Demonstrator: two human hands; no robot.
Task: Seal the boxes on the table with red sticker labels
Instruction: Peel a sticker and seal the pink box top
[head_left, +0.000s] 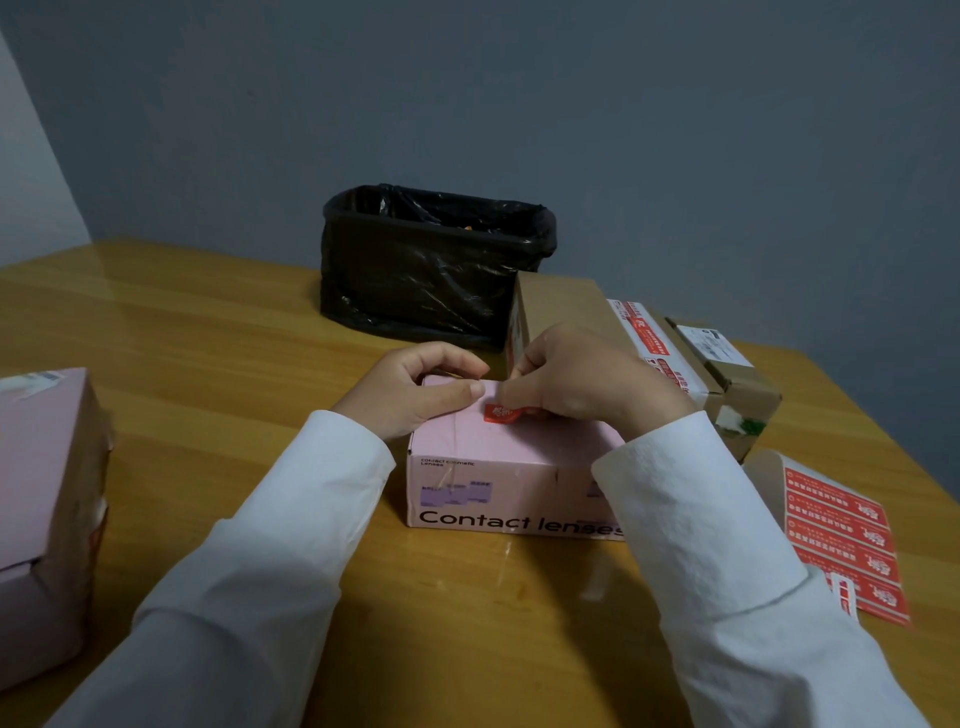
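Pink box (511, 457) printed "Contact lenses" sits mid-table on the wooden table (208, 332), front face toward the camera. Red sticker label (503, 413) lies on the box top near the far edge, only its left end showing; the rest is hidden under the right hand (587, 379). Right hand's fingers curl down over the label, thumb tip at its upper left end, seemingly pinching or pressing it onto the lid; exact contact is hard to tell because the hand covers it. Left hand (421, 389) rests on the box's far left corner, fingers curled over the far edge, thumb lying along the top and pointing at the label, its tip just beside the label's left end and the right thumb. Both arms are in white sleeves (291, 525).

Sheet of red sticker labels (844, 540) lies at the table's right edge, near the right forearm, several red strips in a row on it. Behind the right hand is a brown cardboard box (563, 306), and beside it, further right, a second box with red-printed tape (662, 353) across it and a white shipping label on top. Another pink box (44, 499) stands at the left edge, well apart. Black-bag-lined bin (431, 260) sits at the back of the table, behind the hands.
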